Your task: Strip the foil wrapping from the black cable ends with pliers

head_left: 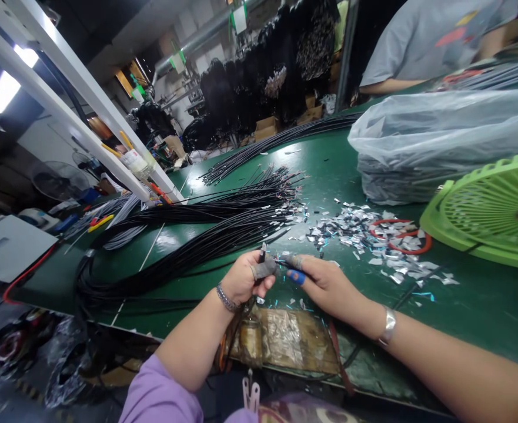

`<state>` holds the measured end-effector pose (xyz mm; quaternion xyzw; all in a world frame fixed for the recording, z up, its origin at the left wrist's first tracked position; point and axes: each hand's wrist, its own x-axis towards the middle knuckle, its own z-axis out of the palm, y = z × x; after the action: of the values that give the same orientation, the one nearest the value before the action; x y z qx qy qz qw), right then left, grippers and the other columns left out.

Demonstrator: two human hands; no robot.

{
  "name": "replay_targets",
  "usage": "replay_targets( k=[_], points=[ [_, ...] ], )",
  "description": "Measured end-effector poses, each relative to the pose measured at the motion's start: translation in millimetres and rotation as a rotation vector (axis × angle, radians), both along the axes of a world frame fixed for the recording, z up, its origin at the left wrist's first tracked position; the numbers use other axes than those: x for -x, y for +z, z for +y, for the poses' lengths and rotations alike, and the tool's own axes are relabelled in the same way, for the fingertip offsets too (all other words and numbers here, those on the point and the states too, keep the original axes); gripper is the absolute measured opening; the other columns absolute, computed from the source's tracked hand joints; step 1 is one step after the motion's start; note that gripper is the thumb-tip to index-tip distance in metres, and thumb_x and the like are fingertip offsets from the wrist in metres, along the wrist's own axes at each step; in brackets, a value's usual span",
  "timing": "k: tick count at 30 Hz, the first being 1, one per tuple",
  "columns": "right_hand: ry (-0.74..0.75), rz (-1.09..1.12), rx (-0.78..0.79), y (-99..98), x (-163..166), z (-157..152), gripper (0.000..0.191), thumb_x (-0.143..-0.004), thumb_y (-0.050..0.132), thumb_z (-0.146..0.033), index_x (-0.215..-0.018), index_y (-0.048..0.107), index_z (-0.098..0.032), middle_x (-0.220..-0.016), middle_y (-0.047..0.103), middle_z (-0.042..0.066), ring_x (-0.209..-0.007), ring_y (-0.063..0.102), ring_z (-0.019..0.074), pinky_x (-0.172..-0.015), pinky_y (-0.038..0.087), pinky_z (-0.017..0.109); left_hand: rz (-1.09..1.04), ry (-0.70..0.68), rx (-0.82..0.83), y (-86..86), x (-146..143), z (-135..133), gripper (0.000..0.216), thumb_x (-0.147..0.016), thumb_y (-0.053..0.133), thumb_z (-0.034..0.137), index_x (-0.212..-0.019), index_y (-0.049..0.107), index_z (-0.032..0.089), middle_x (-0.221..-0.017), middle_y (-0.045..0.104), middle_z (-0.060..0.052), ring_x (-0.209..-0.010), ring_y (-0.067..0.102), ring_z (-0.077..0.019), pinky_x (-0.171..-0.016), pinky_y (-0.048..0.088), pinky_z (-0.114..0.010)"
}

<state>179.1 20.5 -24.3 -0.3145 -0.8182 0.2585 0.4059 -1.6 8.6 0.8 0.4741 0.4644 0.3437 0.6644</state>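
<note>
My left hand is closed round a black cable, a grey cover on its thumb. A short dark piece with a pale tip sticks up from this hand; its kind is unclear. My right hand, with grey and blue finger covers, pinches the cable close to the left fingertips. The cable's end between the hands is too small to make out. Behind them lie bundles of black cables, their stripped ends pointing right. Below the hands sits a block wrapped in brown tape at the table edge.
Foil and blue scraps and a red ring-shaped band lie on the green table. At right are a green fan and a clear plastic bag. White posts rise at left; a person sits across.
</note>
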Motion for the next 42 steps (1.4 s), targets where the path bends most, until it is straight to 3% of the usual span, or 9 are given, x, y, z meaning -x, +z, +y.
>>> replay_targets(
  k=[7, 15, 18, 24, 30, 34, 38, 40, 42],
  points=[
    [0.031, -0.097, -0.132, 2.4, -7, 5, 0.024, -0.087, 0.039, -0.020, -0.088, 0.063, -0.021, -0.076, 0.064, 0.008, -0.069, 0.058, 0.0197, -0.063, 0.049, 0.032, -0.107, -0.106, 0.102, -1.1, 4, 2, 0.046, -0.060, 0.075, 0.051, -0.073, 0.051, 0.014, -0.043, 0.048, 0.007, -0.025, 0.032, -0.0019, -0.027, 0.019, -0.014],
    [0.009, -0.229, -0.353, 4.8, -18, 11, 0.034, -0.080, 0.036, -0.008, -0.094, 0.064, -0.020, -0.077, 0.063, 0.009, -0.070, 0.057, 0.0198, -0.063, 0.047, 0.030, -0.121, -0.151, 0.125, 0.0, 5, 3, 0.046, -0.061, 0.074, 0.051, -0.072, 0.051, 0.013, -0.044, 0.048, 0.006, -0.025, 0.032, -0.0020, -0.027, 0.018, -0.015],
    [-0.022, -0.197, -0.271, 5.2, -20, 13, 0.028, -0.082, 0.040, -0.013, -0.094, 0.064, -0.020, -0.078, 0.065, 0.008, -0.072, 0.058, 0.0196, -0.065, 0.047, 0.031, -0.114, -0.135, 0.114, 0.6, 5, 2, 0.047, -0.061, 0.074, 0.052, -0.072, 0.050, 0.013, -0.044, 0.047, 0.007, -0.025, 0.031, -0.0018, -0.027, 0.017, -0.015],
    [-0.066, -0.027, 0.077, 2.2, -14, 9, 0.016, -0.081, 0.052, -0.032, -0.084, 0.063, -0.020, -0.072, 0.065, 0.005, -0.062, 0.057, 0.0170, -0.059, 0.046, 0.029, -0.009, -0.061, 0.018, 4.8, 0, 0, 0.048, -0.061, 0.073, 0.053, -0.076, 0.049, 0.014, -0.045, 0.049, 0.007, -0.026, 0.032, -0.0017, -0.028, 0.015, -0.015],
    [-0.066, -0.010, 0.069, 2.9, -8, 1, 0.014, -0.077, 0.050, -0.028, -0.066, 0.054, -0.021, -0.057, 0.054, 0.000, -0.052, 0.044, 0.0138, -0.050, 0.036, 0.027, 0.192, -0.046, -0.040, 5.0, -6, -2, 0.047, -0.061, 0.071, 0.054, -0.077, 0.050, 0.016, -0.046, 0.051, 0.008, -0.027, 0.034, -0.0023, -0.029, 0.021, -0.015],
    [-0.121, 0.026, 0.243, 0.7, -2, 3, 0.019, -0.079, 0.048, -0.032, -0.063, 0.050, -0.022, -0.053, 0.049, -0.002, -0.050, 0.040, 0.0126, -0.048, 0.033, 0.025, 0.317, -0.041, -0.119, 1.6, -7, -3, 0.043, -0.063, 0.069, 0.053, -0.074, 0.049, 0.016, -0.047, 0.052, 0.007, -0.028, 0.038, -0.0028, -0.030, 0.026, -0.015],
    [0.004, -0.004, 0.409, -4.9, 5, 4, 0.022, -0.079, 0.048, -0.035, -0.062, 0.051, -0.021, -0.055, 0.052, -0.002, -0.053, 0.044, 0.0134, -0.050, 0.036, 0.026, 0.277, -0.044, -0.148, 0.8, -5, -2, 0.046, -0.061, 0.070, 0.055, -0.072, 0.049, 0.016, -0.047, 0.052, 0.006, -0.030, 0.039, -0.0029, -0.031, 0.028, -0.015],
    [0.045, -0.034, 0.414, -5.9, 6, 3, 0.022, -0.078, 0.048, -0.035, -0.061, 0.051, -0.020, -0.056, 0.053, -0.002, -0.054, 0.046, 0.0138, -0.051, 0.037, 0.026, 0.242, -0.024, -0.146, 0.8, -4, -1, 0.048, -0.060, 0.070, 0.057, -0.072, 0.049, 0.016, -0.047, 0.053, 0.006, -0.030, 0.040, -0.0033, -0.030, 0.027, -0.015],
    [-0.009, -0.028, 0.385, -4.6, 5, 1, 0.020, -0.077, 0.047, -0.034, -0.063, 0.052, -0.021, -0.055, 0.053, -0.002, -0.053, 0.044, 0.0137, -0.051, 0.036, 0.026, 0.218, 0.005, -0.141, 1.1, -4, 0, 0.049, -0.059, 0.070, 0.058, -0.072, 0.049, 0.015, -0.048, 0.053, 0.006, -0.029, 0.040, -0.0034, -0.030, 0.027, -0.015]
  ],
)
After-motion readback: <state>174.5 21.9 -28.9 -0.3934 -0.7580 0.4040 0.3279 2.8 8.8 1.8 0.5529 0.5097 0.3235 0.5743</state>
